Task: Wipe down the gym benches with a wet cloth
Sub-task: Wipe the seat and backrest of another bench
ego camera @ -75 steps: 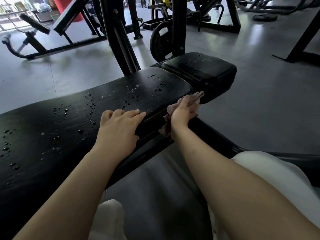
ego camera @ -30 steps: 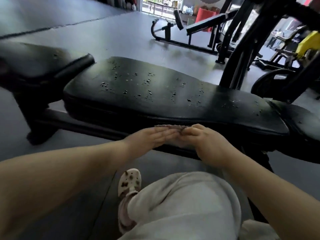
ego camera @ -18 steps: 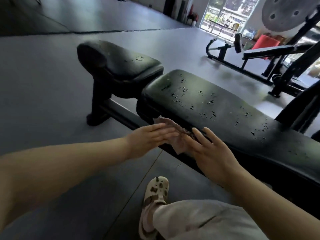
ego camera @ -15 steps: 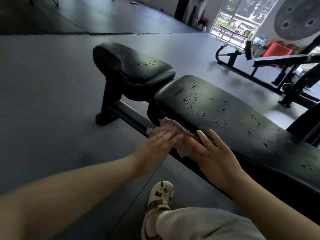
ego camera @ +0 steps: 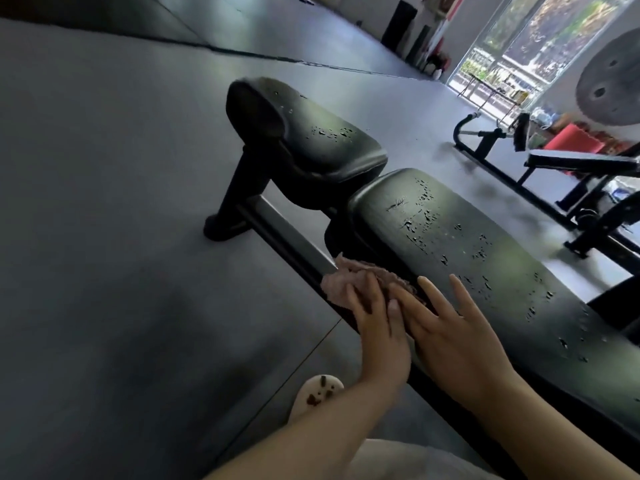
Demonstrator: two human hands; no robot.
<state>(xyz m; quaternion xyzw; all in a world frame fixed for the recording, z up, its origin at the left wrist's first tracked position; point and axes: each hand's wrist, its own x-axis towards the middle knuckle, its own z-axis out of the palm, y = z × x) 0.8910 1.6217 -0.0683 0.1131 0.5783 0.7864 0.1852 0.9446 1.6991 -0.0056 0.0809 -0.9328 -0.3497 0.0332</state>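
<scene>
At the bench (ego camera: 485, 271) edge, left hand (ego camera: 379, 327) now presses cloth (ego camera: 346, 282) flat; right hand (ego camera: 453, 334) stays released.

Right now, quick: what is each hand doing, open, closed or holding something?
Left hand: open, flat fingers pressing the cloth against the bench pad edge.
Right hand: open, fingers spread on the pad edge, one fingertip touching the cloth.
</scene>
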